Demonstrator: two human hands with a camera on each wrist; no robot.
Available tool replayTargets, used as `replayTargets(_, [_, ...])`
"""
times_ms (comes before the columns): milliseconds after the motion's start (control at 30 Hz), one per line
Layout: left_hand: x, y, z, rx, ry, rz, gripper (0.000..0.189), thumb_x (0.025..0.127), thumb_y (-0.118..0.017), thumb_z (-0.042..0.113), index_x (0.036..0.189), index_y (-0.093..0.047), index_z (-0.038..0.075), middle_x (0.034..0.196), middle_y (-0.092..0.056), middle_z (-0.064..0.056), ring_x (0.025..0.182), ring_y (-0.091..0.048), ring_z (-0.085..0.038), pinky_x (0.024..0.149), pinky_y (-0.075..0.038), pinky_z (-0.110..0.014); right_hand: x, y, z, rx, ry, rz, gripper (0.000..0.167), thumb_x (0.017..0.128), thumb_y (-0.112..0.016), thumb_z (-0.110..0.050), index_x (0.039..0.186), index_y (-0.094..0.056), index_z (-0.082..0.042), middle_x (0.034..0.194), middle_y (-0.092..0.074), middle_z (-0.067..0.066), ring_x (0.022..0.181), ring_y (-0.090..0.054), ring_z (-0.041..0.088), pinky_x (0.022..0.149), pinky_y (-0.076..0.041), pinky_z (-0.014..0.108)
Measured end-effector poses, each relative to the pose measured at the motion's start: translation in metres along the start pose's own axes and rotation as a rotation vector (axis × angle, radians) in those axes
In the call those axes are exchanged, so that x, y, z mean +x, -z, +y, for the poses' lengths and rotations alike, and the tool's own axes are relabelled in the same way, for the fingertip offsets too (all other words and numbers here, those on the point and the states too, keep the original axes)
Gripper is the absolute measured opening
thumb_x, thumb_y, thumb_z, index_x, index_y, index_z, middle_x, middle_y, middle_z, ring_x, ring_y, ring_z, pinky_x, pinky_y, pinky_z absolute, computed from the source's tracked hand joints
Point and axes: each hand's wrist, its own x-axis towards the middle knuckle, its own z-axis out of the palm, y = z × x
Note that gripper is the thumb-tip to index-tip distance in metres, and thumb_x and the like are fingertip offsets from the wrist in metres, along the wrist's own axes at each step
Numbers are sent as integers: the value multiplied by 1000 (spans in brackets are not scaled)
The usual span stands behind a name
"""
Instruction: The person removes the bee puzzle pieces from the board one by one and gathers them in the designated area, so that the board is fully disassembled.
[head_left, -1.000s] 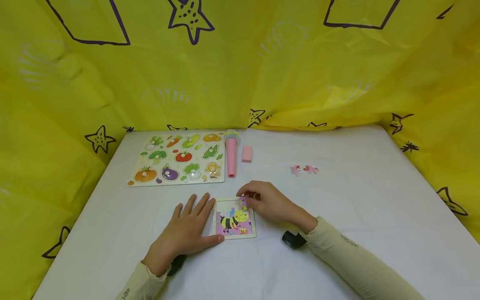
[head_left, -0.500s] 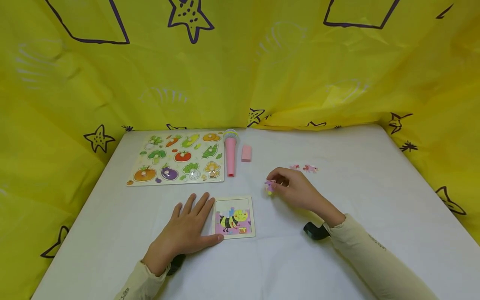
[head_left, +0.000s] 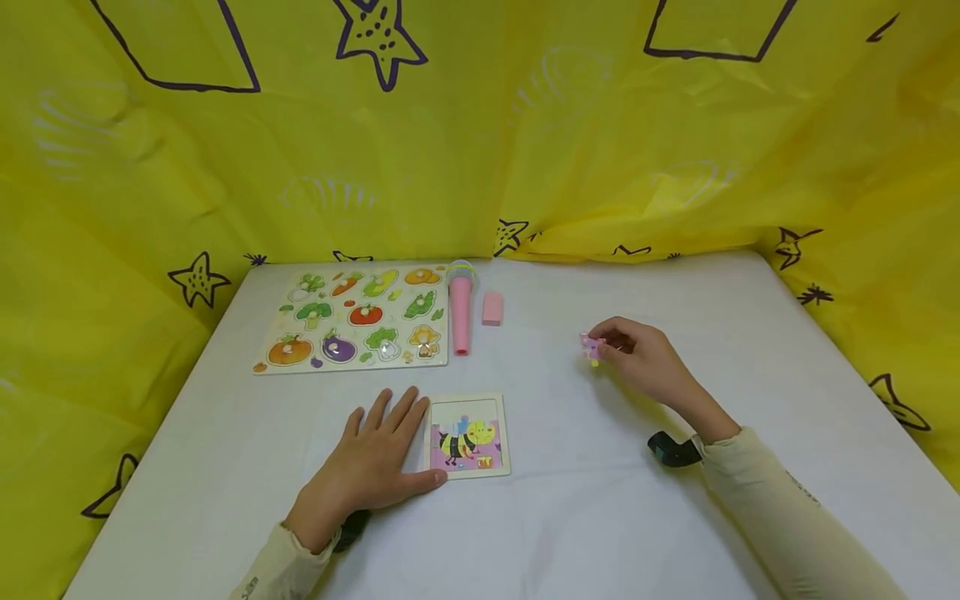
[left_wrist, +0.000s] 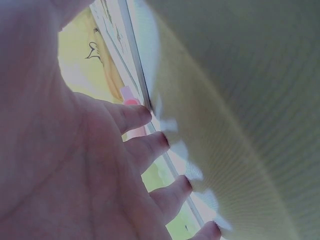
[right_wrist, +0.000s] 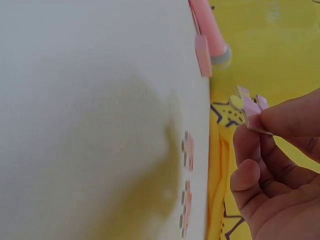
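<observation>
My right hand (head_left: 647, 358) pinches a pink and yellow jigsaw piece (head_left: 592, 347) between thumb and fingers, held above the table. The same jigsaw piece (right_wrist: 251, 107) shows from the side in the right wrist view. Flat on the table, fingers spread, my left hand (head_left: 382, 454) rests with its thumb and index finger at the left edge of a small framed puzzle (head_left: 506, 433). A bee picture fills the lower part of that frame; its top strip is bare board. In the right wrist view, two loose pink jigsaw pieces (right_wrist: 187, 151) lie on the table; the right hand hides them in the head view.
A vegetable peg puzzle board (head_left: 352, 333) lies at the back left. Beside it are a pink toy microphone (head_left: 461, 312) and a pink block (head_left: 492, 308). Yellow patterned cloth (head_left: 480, 133) rises behind the white table (head_left: 555, 525).
My right hand has carried the jigsaw piece from the upper right of the framed puzzle rightward and away, over towards the loose pieces. The left hand stays in place.
</observation>
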Motion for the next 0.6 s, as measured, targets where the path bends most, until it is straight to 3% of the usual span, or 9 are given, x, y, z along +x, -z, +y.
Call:
replayTargets(433, [0, 0, -1, 3, 2, 6, 104, 92, -74, 65, 168, -33, 8, 176, -24, -14, 160, -15, -49, 120, -14, -75, 5, 34, 28, -122, -116, 80, 22, 103, -65, -3, 122, -69, 7, 111, -71, 23, 99, -66, 36, 80, -47, 20])
replayTargets(600, [0, 0, -1, 5, 0, 8, 104, 92, -74, 65, 168, -33, 8, 176, -24, -14, 160, -15, -49, 120, -15, -75, 8, 43, 37, -159, -124, 80, 21, 102, -66, -4, 119, -70, 7, 111, -72, 25, 102, -68, 40, 85, -50, 35])
